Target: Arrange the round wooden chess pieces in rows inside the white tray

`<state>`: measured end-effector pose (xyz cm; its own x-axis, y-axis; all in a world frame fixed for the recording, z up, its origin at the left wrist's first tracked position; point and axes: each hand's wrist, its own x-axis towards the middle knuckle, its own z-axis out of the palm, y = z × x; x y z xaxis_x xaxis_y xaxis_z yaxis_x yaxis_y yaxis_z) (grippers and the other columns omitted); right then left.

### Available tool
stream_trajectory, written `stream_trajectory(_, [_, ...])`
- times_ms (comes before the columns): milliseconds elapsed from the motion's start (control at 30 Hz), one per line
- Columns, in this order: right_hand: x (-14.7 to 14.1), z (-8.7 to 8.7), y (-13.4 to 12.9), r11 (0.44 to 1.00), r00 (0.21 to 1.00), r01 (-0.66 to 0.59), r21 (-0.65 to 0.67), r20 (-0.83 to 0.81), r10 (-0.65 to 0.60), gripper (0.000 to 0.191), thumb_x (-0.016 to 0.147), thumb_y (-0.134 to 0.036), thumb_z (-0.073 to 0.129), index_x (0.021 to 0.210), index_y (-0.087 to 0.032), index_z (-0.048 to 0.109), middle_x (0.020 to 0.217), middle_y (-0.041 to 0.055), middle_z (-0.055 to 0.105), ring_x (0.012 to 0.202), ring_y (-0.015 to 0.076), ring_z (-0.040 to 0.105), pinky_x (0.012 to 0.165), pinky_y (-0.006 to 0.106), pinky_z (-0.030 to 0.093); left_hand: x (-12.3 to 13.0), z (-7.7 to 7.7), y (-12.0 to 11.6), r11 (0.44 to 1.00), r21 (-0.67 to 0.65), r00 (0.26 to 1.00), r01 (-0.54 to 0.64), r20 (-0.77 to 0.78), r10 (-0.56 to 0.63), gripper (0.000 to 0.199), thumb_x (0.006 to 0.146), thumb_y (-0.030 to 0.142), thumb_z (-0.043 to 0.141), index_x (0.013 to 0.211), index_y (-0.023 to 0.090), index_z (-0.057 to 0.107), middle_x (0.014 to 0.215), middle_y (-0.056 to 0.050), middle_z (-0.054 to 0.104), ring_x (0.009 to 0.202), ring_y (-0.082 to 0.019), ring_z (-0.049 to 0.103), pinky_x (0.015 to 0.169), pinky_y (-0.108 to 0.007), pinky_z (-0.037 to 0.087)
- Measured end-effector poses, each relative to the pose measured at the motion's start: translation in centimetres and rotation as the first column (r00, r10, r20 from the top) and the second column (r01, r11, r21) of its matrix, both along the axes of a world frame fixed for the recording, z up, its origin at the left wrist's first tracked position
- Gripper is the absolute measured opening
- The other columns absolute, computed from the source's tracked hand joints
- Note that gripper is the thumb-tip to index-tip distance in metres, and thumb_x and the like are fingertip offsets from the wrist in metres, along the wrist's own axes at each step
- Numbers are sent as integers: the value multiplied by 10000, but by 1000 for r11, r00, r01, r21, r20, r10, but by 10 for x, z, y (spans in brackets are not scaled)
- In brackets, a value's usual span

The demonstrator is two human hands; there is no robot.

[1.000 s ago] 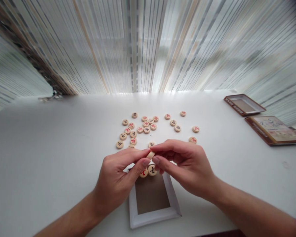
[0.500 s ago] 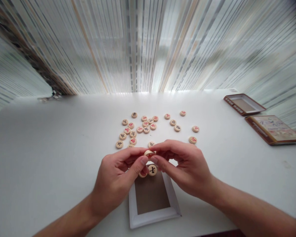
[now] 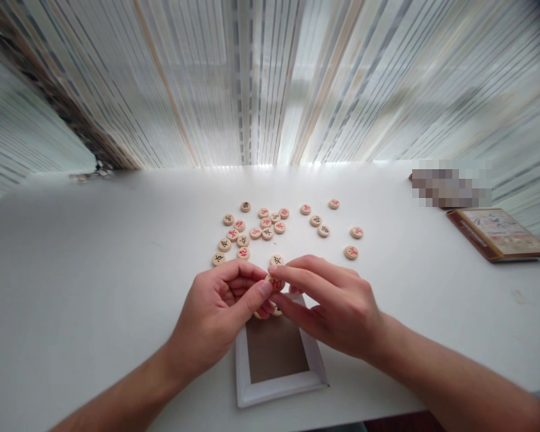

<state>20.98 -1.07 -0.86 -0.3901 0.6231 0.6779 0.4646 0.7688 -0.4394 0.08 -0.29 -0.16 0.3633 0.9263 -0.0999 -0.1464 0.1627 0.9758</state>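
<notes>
A red-marked xiangqi piece [image 3: 277, 284] is tilted with its face towards me, pinched at the fingertips of both hands. My left hand [image 3: 218, 303] grips its left edge between thumb and forefinger. My right hand [image 3: 342, 303] has thumb and fingers on its right side. Below them lies a shallow box half [image 3: 283, 393] with white walls and a brown bottom. Inside its far end sits a black-marked piece [image 3: 276, 309], mostly covered by my fingers. Just beyond the held piece, another black-marked piece [image 3: 277, 260] rests on the table.
Several red and black pieces [image 3: 266, 222] lie scattered face up on the white table [image 3: 117, 270]. A printed box part [image 3: 504, 234] is at the right, with a pixelated object [image 3: 447, 187] behind it. A striped curtain [image 3: 207, 84] hangs along the far edge.
The held piece has turned so its red-marked face shows more. My right fingers have shifted over its top and right edge. My left hand stays nearly in place.
</notes>
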Motion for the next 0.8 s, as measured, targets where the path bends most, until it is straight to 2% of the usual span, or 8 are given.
stream_trajectory(167, [3,6,3,997,1000,23,-73,17,-21,123,1008,-122,711,1131,-127,715,905,57,774,707,136,685,668,252,580,-4,1,3,984,163,987,-72,-130,94,160,996,271,771,864,180,775,743,-6,804,644,-111,749,625,-159,622])
stream_trajectory(333, [8,12,7,985,999,47,-164,8,-47,149,948,-94,722,1090,-139,717,872,14,758,656,95,676,640,198,564,-10,-2,13,930,325,952,-169,-189,239,154,1018,271,721,900,183,767,804,-7,818,664,-109,739,664,-179,634])
stream_trajectory(567, [17,27,5,962,993,99,-254,84,-80,74,954,-161,732,1018,-171,696,844,-19,757,631,82,690,634,190,548,-12,-19,23,892,437,933,-112,-263,246,197,1036,300,684,914,171,769,770,-22,796,662,-140,739,634,-231,623])
stream_trajectory(700, [26,36,-3,928,969,86,-362,247,7,37,974,-213,723,984,-182,705,747,-34,714,611,97,654,604,212,487,-13,-24,23,876,476,921,-79,-301,246,228,1042,324,661,918,169,772,756,-29,795,674,-159,759,637,-249,622])
stream_trajectory(800, [31,36,-8,894,929,75,-442,356,98,35,952,-205,733,949,-189,702,733,-35,690,594,98,594,601,222,448,-14,-22,22,861,505,916,-61,-315,249,259,1051,333,630,911,169,773,747,-30,796,658,-160,756,628,-252,611])
